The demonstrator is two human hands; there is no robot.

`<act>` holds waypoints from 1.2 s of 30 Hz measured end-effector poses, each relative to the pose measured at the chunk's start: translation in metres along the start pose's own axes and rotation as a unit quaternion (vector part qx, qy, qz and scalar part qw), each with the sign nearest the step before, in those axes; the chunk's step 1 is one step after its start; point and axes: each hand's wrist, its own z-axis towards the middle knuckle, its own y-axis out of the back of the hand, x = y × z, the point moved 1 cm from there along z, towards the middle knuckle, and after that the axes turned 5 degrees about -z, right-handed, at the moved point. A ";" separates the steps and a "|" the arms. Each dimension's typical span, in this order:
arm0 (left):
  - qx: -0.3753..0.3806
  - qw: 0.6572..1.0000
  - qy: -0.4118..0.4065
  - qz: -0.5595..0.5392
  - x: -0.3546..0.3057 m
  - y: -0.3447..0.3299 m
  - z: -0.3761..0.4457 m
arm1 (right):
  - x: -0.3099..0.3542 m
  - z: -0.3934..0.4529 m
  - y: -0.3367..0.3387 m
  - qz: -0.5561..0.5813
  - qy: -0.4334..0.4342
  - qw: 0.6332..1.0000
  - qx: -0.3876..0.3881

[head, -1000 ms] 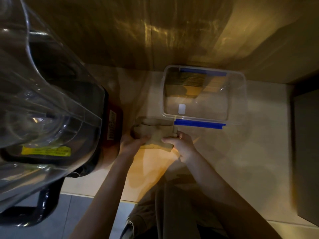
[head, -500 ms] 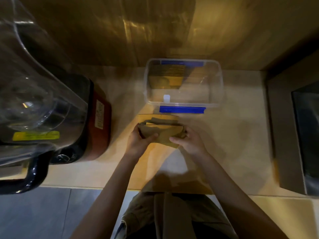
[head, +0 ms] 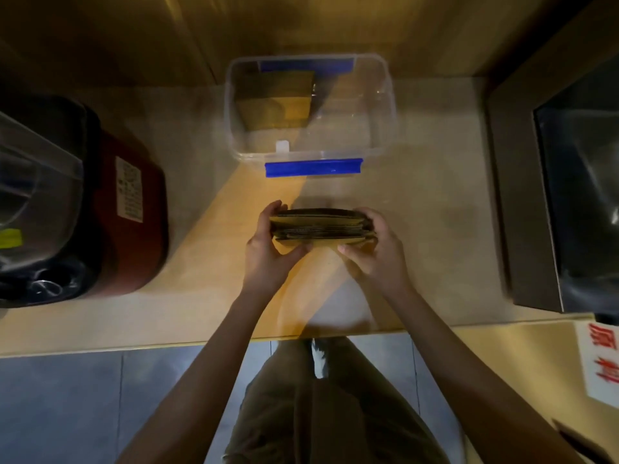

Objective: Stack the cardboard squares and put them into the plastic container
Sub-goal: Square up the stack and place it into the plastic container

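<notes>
A stack of brown cardboard squares (head: 320, 226) stands on edge, held just above the wooden counter. My left hand (head: 268, 249) grips its left end and my right hand (head: 375, 252) grips its right end, thumbs on the near face. Behind the stack sits the clear plastic container (head: 390, 105) with blue clips on its near and far rims. Inside it, at the left, another pile of cardboard squares (head: 278, 102) lies flat.
A red-and-black blender base with a clear jug (head: 100, 209) stands at the left. A dark box-like appliance (head: 552, 195) fills the right side. The counter's front edge (head: 201, 343) runs below my hands; a sign with red characters (head: 603, 363) lies at the lower right.
The loose squares have been gathered into a tidy stack turned on edge between both hands. The camera has swung right, so the container now sits straight ahead.
</notes>
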 end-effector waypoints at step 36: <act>0.022 0.989 0.098 -0.107 0.018 -0.012 0.005 | -0.012 0.012 -0.034 0.098 -0.080 0.992 0.008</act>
